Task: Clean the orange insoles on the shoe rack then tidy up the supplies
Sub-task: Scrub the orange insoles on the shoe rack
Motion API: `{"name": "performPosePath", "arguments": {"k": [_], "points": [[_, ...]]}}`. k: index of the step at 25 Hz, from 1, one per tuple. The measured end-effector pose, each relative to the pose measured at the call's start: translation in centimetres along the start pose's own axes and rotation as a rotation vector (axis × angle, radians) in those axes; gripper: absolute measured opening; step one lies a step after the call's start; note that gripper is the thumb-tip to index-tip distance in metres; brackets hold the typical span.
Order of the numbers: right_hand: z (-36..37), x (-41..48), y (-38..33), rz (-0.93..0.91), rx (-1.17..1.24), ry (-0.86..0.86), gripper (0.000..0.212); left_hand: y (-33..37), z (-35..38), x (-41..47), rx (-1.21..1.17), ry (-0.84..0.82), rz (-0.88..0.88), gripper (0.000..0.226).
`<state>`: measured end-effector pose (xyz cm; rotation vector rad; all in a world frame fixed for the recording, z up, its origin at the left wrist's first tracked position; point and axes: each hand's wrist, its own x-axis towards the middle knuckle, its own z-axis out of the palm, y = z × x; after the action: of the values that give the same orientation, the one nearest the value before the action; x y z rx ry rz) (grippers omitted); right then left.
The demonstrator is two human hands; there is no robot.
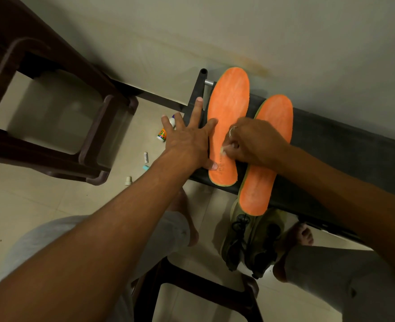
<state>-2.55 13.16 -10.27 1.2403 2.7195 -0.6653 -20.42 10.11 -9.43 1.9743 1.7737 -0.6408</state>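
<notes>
Just under the rack's near edge a pair of olive shoes (250, 242) sits on the floor, and the heel of the second insole (276, 108) hangs out over them. On the shoe rack (331, 147) itself the work is at the heel end of the worked insole (229, 101), close to the near edge, where some dark print shows.

The right hand (254, 142) is curled tight, finger and thumb pinching a small whitish scrap (223, 148) down onto the orange. Whether it is cloth, cotton or a wipe I cannot tell. The left hand (187, 140) lies flat and wide with its fingers fanned, the thumb pressing the insole's heel and the forefinger on its side edge.

Level with the hands, off the rack's left end, the supplies lie on the floor: a small orange-labelled bottle (162, 134), a white tube (146, 157) and a loose cap (128, 180), beside a brown stool (52, 112).

This looks to me like spot-scrubbing, with plenty of the job left. It wants short, firm strokes, with the pinning hand close by so the foam neither slides nor buckles. The pressure should be light enough not to fray the fuzzy face. From there the sensible path runs outward to the toe, which reaches the rack's far edge by the wall.
</notes>
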Motion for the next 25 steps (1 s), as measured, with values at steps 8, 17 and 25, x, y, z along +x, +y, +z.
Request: {"name": "performPosePath", "arguments": {"k": [8,17,25], "points": [[-0.1,-1.2,-0.9,-0.052,0.132,-0.171,0.015,0.1,-0.3,-0.1,-0.005,-0.025,0.002,0.123],[0.3,-1.8,-2.1,-0.061,0.169,-0.181,0.021,-0.3,-0.1,0.1,0.049,-0.183,0.029,0.146],[1.1,-1.5,-2.0,-0.031,0.159,-0.091,0.023,-0.4,-0.4,0.0,0.065,-0.186,0.038,0.144]]}}
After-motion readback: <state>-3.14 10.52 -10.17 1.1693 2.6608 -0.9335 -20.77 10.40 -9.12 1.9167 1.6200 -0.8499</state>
